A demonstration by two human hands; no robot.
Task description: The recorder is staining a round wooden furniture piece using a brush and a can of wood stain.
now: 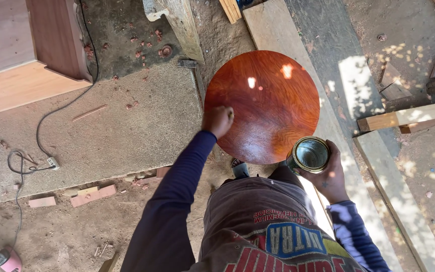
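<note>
Red-brown and glossy, the round wooden tabletop (263, 103) is lying flat just ahead of the person, above the concrete slab (127, 126) and the dirt, at a height where an arm reaches it from a standing position. Sun patches are glaring off its wet-looking surface, so the grain is showing clearly.

The left hand (218, 120) is resting on the near-left edge of the disc, fingers curled into a closed fist, apparently bunched around a small pad or cloth; what is inside the fist is not resolvable. The fist is pressing flat against the surface, consistent with rubbing a finish on by hand.

The right hand (328, 176) is wrapping its fingers around an open metal can (310, 154), gripping it by the wall. The can is being held upright, mouth up, just off the disc's near-right edge, presumably so the contents stay level and within reach of the other hand. Its interior looks pale and reflective; fill level not determinable.

Further out: long planks (298, 60) are running beneath and beyond the disc, an offcut beam (409, 116) is lying to the right, a pale cabinet carcass (21, 55) is standing at upper left, and a black power cord (51, 121) is trailing across the slab.
</note>
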